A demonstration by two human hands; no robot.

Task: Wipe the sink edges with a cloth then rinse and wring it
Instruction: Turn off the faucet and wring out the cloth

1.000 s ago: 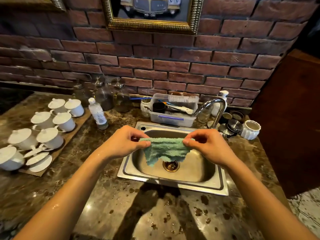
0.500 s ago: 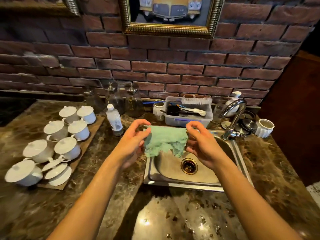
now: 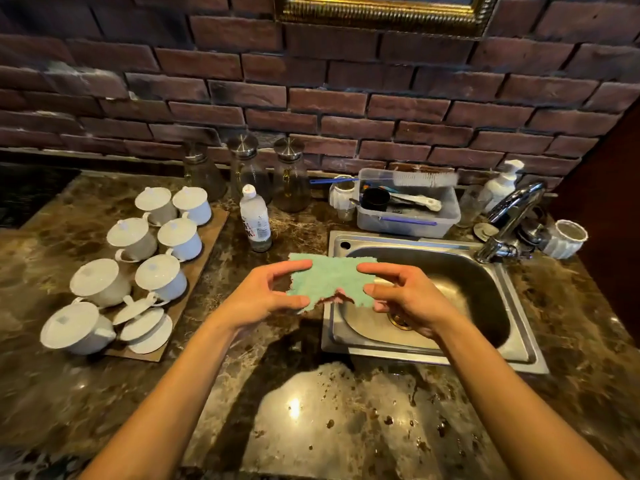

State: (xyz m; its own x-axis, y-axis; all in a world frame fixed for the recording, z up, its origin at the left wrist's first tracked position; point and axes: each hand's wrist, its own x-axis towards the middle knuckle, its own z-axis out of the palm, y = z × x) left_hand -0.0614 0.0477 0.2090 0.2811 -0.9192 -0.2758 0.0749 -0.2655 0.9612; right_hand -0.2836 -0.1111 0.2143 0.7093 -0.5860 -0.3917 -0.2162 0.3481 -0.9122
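Note:
A ragged green cloth (image 3: 329,280) is stretched flat between my two hands, just above the left rim of the steel sink (image 3: 519,344). My left hand (image 3: 266,294) pinches the cloth's left side between thumb and fingers. My right hand (image 3: 405,299) pinches its right side over the basin, partly hiding the brass drain (image 3: 398,320). The chrome tap (image 3: 509,220) stands at the sink's back right corner, with no water seen running.
A wooden board with several white lidded cups (image 3: 159,271) lies on the left. A small plastic bottle (image 3: 255,220), three glass jars (image 3: 291,174) and a clear tub of brushes (image 3: 408,206) line the back. A white ribbed cup (image 3: 568,237) sits right of the tap. The marble counter (image 3: 329,420) is wet.
My hands have carried the cloth from over the basin's middle toward the sink's left rim and spread it wider. The view has shifted left and downward.

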